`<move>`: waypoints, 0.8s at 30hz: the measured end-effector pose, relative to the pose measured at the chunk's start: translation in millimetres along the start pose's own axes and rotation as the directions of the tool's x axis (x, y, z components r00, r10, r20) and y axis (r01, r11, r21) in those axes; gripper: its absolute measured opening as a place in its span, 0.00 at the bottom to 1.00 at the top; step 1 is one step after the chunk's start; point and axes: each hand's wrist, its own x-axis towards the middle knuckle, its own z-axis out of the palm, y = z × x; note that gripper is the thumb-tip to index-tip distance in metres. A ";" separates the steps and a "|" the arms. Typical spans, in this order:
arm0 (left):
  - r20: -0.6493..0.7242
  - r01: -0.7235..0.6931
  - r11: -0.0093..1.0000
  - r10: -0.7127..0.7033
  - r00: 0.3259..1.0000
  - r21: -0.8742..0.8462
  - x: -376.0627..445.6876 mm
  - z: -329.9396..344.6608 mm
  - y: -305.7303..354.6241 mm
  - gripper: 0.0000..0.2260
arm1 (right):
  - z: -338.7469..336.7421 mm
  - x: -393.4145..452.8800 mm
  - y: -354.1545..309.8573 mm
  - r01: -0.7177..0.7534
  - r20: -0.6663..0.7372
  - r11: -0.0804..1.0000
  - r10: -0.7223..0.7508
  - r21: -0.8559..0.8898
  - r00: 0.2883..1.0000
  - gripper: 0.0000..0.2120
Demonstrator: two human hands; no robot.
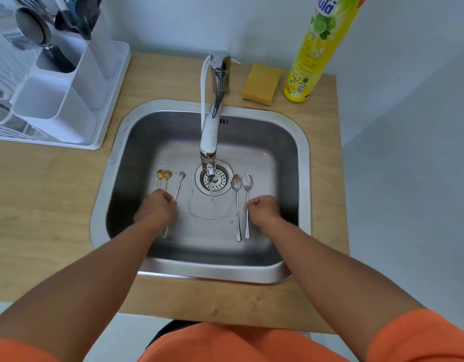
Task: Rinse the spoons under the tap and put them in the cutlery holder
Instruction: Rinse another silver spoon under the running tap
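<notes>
Steel sink, tap running. Left hand curled over gold spoons; grip unclear. Right hand fisted, touching silver spoon.

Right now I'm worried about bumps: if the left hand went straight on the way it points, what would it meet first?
Probably the two gold spoons just beyond the left hand, lying on the sink floor; height is unclear, so it might pass above them.

The tap spout overhangs the sink centre (water running), leaving open basin floor on both sides.
</notes>
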 end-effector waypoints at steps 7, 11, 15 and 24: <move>0.005 0.009 0.971 -0.011 1.000 0.239 0.9 4.1 8.8 0.11 | -0.2 -7.2 -6.7 -0.023 0.013 0.972 0.026 -0.235 1.000 0.10; -0.014 0.035 0.967 -0.033 0.999 0.252 -1.5 10.9 5.8 0.12 | -0.4 -11.7 -9.8 0.005 0.005 0.934 -0.004 -0.358 1.000 0.10; -0.049 0.041 0.967 -0.029 0.998 0.250 -3.8 16.2 3.7 0.11 | 1.1 -13.9 -12.6 0.010 -0.005 0.905 -0.013 -0.425 1.000 0.08; 0.058 0.021 0.936 -0.044 0.997 0.351 -7.3 17.8 9.2 0.11 | 0.5 -21.5 -9.7 0.029 -0.056 0.932 -0.053 -0.360 0.997 0.12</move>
